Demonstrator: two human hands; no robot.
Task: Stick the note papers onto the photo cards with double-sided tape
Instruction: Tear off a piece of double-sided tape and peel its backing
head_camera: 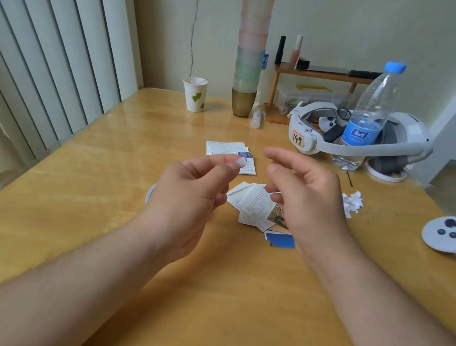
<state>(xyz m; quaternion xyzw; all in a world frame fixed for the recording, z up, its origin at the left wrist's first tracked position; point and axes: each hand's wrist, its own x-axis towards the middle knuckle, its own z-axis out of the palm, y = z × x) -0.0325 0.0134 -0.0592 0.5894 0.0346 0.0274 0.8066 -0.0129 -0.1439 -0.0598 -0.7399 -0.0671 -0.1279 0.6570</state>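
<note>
Two bare forearms reach in from the bottom edge over a glossy yellow wooden table (75,188), its varnish catching the window light. The left hand (189,197) hovers with its fingers curled, thumb and forefinger pinched on a small white scrap (241,162), probably tape or its backing; it is too small to tell which. The right hand (306,199) hangs loosely open beside it, fingers relaxed and slightly bent, gripping nothing.

At the back right lies a white plastic headset (311,137) with a curved band and an orange label handwritten "149". A clear water bottle (371,115) with a blue cap and blue label stands inside its loop; the label's characters are too blurred to read. A tall stack of pastel frosted cups (250,60) is cut off by the top edge. A white controller (449,234) runs out of view at the right.

Between and below the hands lies a crumpled pile of note papers (251,204) covered in fine, illegible handwriting, partly hiding a photo card (276,214). A blue card (280,240) peeks out beside the right wrist. Further off, finished cards (225,148) lie flat. A paper cup (195,94) printed with green leaves stands near the blinds, and white shreds (352,202) lie to the right.
</note>
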